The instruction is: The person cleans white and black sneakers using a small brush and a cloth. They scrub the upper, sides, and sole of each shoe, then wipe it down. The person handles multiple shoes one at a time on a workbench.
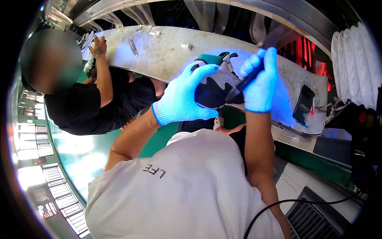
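Note:
A sneaker (213, 89) with a dark toe, grey and green panels and dark laces is held at the workbench edge. My left hand (179, 97), in a knit glove glowing blue, grips it from the left, thumb and fingers spread around its sides. In my right hand (263, 81), gloved alike, is a black flashlight (243, 84) angled down and left at the shoe. Its head is close to the dark upper; I cannot tell whether they touch. Blue light falls on the shoe, both gloves and the bench around them.
The pale workbench (167, 46) bears a cutter knife (133, 47), a small white cylinder (187, 47) and a dark phone (304, 102). At left a co-worker (81, 103) handles another shoe (90, 63). A metal rack (246, 8) runs behind. A black cable (302, 201) crosses lower right.

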### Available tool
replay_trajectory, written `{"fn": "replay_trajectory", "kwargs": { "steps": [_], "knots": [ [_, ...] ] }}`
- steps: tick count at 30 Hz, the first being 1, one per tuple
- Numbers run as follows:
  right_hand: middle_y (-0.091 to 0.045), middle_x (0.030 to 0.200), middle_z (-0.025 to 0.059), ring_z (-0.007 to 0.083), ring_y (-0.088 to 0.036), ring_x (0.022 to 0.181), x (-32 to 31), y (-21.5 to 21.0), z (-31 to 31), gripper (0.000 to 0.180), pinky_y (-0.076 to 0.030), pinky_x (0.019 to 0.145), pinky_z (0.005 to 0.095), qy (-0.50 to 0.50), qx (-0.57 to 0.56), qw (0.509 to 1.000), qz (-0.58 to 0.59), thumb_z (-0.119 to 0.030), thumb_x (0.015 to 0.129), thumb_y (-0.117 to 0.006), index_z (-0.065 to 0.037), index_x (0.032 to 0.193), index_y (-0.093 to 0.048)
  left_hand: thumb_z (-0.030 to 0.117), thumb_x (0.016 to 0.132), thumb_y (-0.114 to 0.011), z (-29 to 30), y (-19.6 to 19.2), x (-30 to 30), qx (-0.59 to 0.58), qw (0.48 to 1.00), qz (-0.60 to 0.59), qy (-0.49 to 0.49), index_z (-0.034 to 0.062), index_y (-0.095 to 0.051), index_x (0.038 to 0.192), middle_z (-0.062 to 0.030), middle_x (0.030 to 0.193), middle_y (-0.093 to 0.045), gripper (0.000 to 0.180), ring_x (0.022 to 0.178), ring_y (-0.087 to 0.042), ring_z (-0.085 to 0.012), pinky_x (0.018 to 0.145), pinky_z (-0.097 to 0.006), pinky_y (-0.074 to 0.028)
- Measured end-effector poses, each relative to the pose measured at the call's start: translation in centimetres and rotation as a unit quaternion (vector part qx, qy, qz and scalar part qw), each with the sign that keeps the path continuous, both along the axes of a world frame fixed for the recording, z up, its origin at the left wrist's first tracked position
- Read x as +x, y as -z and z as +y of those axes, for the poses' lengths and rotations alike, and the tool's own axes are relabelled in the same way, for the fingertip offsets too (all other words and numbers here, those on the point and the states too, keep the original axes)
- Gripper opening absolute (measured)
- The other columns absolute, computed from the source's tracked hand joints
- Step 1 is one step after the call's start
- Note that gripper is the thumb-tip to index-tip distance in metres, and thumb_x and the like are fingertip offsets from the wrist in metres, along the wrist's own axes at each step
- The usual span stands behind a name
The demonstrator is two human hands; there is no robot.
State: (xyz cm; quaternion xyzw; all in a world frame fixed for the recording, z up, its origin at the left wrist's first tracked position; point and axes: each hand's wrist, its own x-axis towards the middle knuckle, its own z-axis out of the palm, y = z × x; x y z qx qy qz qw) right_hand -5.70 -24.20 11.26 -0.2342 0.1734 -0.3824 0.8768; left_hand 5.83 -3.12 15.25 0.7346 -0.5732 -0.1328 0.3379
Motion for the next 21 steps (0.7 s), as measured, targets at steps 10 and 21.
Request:
{"fn": "replay_trajectory", "kwargs": {
  "steps": [10,21],
  "knots": [
    [-0.051,0.064,0.0008,0.0152,-0.051,0.051,3.7,2.0,-1.2,0.056,-0.043,0.047,0.0335,-0.123,-0.132,0.974,-0.134,-0.061,0.119,-0.047,-0.013,0.094,-0.063,0.035,0.061,-0.107,-0.3,0.5,-0.1,0.007,0.999,-0.028,-0.030,0.0151,-0.055,0.159,-0.0196,0.149,-0.061,0.113,0.119,-0.072,-0.0352,0.107,-0.045,-0.060],
    [-0.048,0.066,-0.0021,0.0144,-0.041,0.050,3.3,3.8,0.1,0.064,-0.036,0.049,0.0339,-0.143,-0.038,0.932,-0.331,-0.069,0.115,-0.045,-0.012,0.107,-0.074,0.041,0.063,-0.105,-0.7,1.3,-0.9,-0.031,0.994,-0.099,-0.037,0.0176,-0.057,0.156,-0.0161,0.131,-0.062,0.107,0.101,-0.072,-0.0319,0.090,-0.044,-0.063]
  ]
}}
